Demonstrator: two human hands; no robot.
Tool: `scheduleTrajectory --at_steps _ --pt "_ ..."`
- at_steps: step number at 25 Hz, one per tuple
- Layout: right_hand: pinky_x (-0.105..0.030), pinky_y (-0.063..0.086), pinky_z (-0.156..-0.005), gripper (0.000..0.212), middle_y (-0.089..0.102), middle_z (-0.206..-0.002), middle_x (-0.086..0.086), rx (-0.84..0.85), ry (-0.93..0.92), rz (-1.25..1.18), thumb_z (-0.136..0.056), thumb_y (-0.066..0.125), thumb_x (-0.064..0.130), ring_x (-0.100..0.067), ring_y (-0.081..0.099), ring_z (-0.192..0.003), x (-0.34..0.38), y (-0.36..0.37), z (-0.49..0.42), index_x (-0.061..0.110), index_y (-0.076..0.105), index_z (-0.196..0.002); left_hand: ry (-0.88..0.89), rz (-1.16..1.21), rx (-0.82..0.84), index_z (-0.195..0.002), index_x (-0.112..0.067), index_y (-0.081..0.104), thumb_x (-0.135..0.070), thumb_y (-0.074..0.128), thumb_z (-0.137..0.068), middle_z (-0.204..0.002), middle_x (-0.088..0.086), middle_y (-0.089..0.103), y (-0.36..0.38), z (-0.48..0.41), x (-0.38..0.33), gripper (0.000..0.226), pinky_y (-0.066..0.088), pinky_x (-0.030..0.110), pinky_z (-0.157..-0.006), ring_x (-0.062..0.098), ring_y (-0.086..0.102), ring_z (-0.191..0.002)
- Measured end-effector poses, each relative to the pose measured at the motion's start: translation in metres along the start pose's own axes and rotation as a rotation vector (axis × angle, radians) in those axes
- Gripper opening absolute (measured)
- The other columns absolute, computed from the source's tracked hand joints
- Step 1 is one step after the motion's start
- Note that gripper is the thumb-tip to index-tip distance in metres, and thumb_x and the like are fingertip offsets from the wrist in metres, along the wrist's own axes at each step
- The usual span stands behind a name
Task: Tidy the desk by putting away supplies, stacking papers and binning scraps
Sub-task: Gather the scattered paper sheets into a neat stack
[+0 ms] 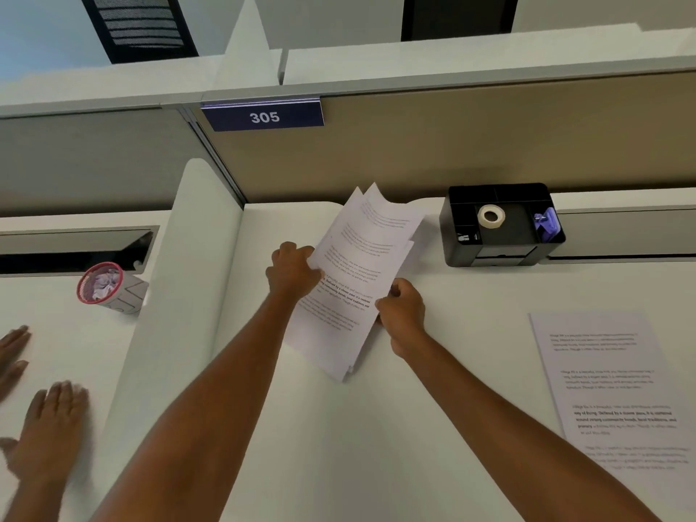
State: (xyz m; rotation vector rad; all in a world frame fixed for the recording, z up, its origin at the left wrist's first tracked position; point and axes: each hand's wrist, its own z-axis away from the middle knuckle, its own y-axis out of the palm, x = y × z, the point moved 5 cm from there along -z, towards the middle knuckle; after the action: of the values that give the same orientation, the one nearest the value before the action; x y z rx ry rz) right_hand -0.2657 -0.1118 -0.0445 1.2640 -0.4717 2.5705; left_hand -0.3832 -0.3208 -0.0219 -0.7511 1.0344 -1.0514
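Left hand (292,271) and right hand (403,314), fingers clamped on opposite long edges, hold the fanned sheaf of white printed paper sheets (354,280) tilted, lower corner near the white table (376,446); squaring likely needs a looser grip while tapping that end down

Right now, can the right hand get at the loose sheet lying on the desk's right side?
Probably yes: nothing stands between the right hand and the loose sheet. But it grips the paper sheaf with the left hand, so must release first.
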Motion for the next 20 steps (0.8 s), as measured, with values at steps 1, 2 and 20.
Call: scheduleTrajectory --at_steps 1,2,20 --pt "-0.026 0.055 -0.054 0.019 0.072 -0.098 -0.006 -0.017 -0.007 0.003 -0.086 0.057 -0.006 -0.016 0.063 -0.074 0.006 0.003 -0.002 0.012 0.062 -0.092 -0.016 -0.019 0.030 -0.141 -0.027 0.067 -0.050 0.079 -0.094 -0.135 0.011 0.058 0.004 -0.006 0.000 0.054 0.053 0.062 -0.109 0.037 0.056 -0.132" --pt "-0.023 0.051 -0.052 0.019 0.071 -0.097 -0.004 -0.028 -0.008 -0.001 -0.087 0.056 -0.005 -0.014 0.063 -0.073 0.010 0.006 -0.004 0.013 0.062 -0.092 -0.033 -0.021 0.052 -0.144 -0.027 0.065 -0.052 0.080 -0.093 -0.139 0.011 0.056 0.007 -0.011 0.000 0.059 0.050 0.063 -0.112 0.038 0.054 -0.136" --pt "-0.043 0.065 -0.081 0.032 0.078 -0.109 -0.008 0.029 0.169 -0.408 -0.084 0.076 0.009 -0.027 0.076 -0.098 0.001 0.003 -0.013 0.009 0.065 -0.115 -0.109 0.548 0.190 -0.134 -0.018 0.057 -0.018 0.077 -0.097 -0.126 0.002 0.068 0.022 0.013 -0.007 0.042 0.059 0.042 -0.088 0.029 0.068 -0.112"
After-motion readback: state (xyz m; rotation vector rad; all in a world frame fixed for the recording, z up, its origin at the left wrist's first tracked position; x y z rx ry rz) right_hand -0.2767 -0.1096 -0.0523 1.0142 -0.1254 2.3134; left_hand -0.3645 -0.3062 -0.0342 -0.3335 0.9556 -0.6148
